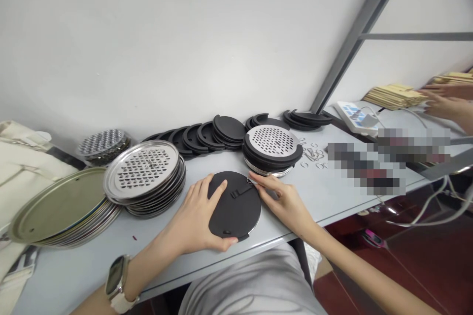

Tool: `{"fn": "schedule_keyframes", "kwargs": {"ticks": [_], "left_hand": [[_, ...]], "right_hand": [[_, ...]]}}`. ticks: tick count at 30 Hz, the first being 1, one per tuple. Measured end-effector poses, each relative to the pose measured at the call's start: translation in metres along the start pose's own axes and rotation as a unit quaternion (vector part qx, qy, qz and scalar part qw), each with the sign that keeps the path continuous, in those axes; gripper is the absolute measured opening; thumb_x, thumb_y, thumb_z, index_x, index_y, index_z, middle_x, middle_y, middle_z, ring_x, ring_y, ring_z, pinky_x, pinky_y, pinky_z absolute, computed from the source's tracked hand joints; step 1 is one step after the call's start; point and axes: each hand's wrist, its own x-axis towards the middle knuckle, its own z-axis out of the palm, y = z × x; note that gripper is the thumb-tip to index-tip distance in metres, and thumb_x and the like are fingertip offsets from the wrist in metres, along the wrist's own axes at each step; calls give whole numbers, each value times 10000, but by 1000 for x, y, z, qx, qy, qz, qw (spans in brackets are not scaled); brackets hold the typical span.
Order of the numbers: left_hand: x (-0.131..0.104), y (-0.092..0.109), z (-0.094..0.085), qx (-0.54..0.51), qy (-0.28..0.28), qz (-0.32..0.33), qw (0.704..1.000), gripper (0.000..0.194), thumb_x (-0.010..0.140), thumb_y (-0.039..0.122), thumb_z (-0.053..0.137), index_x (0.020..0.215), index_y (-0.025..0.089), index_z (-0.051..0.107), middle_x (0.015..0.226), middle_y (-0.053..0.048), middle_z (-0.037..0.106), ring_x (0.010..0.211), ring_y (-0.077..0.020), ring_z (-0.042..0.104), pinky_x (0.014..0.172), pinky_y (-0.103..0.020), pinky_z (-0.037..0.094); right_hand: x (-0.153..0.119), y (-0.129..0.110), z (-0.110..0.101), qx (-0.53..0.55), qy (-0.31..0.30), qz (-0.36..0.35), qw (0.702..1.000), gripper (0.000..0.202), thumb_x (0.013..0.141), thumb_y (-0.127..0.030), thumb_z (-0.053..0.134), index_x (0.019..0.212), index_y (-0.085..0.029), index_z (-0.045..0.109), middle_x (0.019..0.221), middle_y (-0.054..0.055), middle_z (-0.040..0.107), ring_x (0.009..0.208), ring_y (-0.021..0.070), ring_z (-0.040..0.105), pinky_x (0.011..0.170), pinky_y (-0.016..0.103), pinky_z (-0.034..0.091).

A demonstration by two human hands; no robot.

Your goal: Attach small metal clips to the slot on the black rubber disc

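Note:
A round black disc (236, 211) with a slot and a small clip shape lies on the grey table in front of me. My left hand (201, 211) spreads over its left side, fingers on top and thumb at the near edge, holding it. At the disc's upper right edge, my right hand (283, 199) pinches a small metal ring (251, 181). Behind the disc stands a stack of black holders topped by a perforated metal plate (273, 141). More small metal rings (314, 153) lie loose to the right of that stack.
Stacked grater discs (144, 170) and olive round trays (62, 202) stand at the left. Black holders (229, 129) line the wall. A metal frame post (354, 34) rises at the right, with a power strip (357, 117), wooden pieces (395, 96) and another person's hands (449, 103) beyond.

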Motion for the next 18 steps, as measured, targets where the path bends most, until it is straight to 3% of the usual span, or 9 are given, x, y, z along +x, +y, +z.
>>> {"fn": "schedule_keyframes", "kwargs": {"ticks": [11,18], "left_hand": [[0,1,2,-6,5,-10,1000,1098,563,616,725,1462,196,256,1459,-193,223,1306,-440,251,1035,-594,295],[0,1,2,-14,12,-8,1000,1106,544,601,744,1458,200,267,1454,-186,246,1302,-443,262,1036,-595,294]], "right_hand": [[-1,0,1,-24,9,1,1000,361,922,-245,469,1260,-235,597,976,69,682,860,198,615,713,299,500],[0,0,1,-27,6,3,1000,355,924,-244,462,1247,-247,610,1021,66,690,885,204,619,713,304,501]]}}
